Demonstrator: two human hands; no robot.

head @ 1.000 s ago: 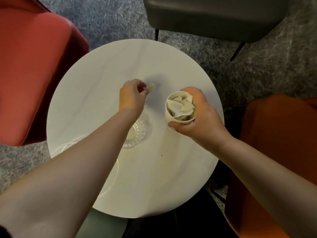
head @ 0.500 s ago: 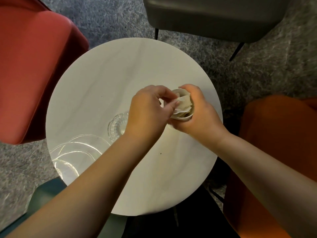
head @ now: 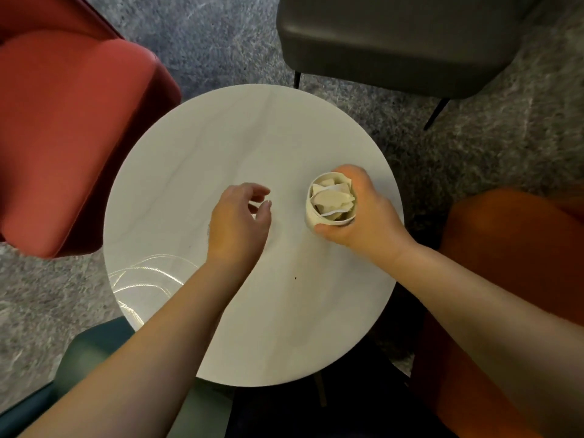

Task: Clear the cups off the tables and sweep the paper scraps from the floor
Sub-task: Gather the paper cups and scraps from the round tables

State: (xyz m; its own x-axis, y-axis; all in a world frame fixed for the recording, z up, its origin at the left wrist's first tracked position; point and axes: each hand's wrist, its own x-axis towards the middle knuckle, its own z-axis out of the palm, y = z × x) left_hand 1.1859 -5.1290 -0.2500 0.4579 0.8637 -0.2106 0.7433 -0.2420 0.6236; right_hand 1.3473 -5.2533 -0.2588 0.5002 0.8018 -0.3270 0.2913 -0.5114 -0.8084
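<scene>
Paper cup [head: 330,205] gripped by right fingers [head: 354,177] | left fingers [head: 260,192] loose, beside it

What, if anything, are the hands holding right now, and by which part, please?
The right hand grips the paper cup of paper scraps around its side wall. The left hand holds nothing, its fingers loosely curled above the table.

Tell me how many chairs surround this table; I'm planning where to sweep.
4: a red chair at the left, a grey chair at the top, an orange chair at the right, and a green chair partly hidden at the bottom left.
</scene>
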